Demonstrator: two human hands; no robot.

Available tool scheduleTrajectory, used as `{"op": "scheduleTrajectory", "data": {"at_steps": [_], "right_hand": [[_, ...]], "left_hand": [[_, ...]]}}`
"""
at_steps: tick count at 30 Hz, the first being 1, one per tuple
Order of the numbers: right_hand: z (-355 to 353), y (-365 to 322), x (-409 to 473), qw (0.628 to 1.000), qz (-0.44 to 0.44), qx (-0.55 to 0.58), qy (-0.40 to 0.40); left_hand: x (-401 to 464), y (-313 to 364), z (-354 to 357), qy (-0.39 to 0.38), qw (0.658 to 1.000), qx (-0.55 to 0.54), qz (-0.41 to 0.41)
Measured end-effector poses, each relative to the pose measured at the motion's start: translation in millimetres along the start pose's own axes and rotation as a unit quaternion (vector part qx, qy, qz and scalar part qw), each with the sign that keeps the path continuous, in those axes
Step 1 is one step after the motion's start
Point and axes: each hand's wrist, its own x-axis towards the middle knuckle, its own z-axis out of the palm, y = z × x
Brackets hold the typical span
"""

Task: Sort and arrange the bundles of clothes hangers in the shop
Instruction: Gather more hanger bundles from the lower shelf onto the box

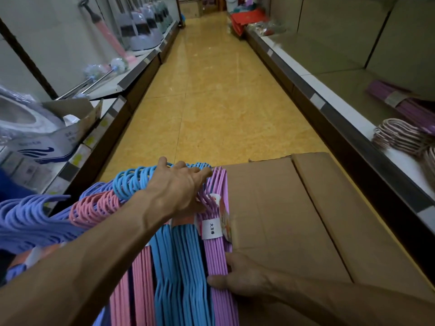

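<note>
Several bundles of plastic hangers stand side by side in front of me, next to a closed cardboard box. The rightmost is a purple bundle with a white label band. Left of it are a blue bundle, a pink bundle and a lilac-blue bundle. My left hand reaches across the hooks and grips the top of the purple bundle. My right hand holds the purple bundle's lower side against the box.
A yellow tiled aisle runs ahead between two low shelves. The right shelf carries purple hanger bundles and a pale pink bundle. The left shelf holds toilet brushes, plungers and boxed goods.
</note>
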Motion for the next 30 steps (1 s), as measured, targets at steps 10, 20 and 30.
{"op": "scheduleTrajectory", "data": {"at_steps": [10,20,30], "right_hand": [[-23,3,-27,0.992,-0.007,-0.112,0.051],[-135,28,-119,0.979,-0.007,-0.075,0.190],[-263,23,-209,0.877,-0.035,-0.134,0.460]], "left_hand": [[4,9,-2,-0.005,1.000,0.013,-0.001],[41,84,-48,0.144,0.878,-0.451,0.064],[76,165,-106,0.170,0.729,-0.658,0.083]]}}
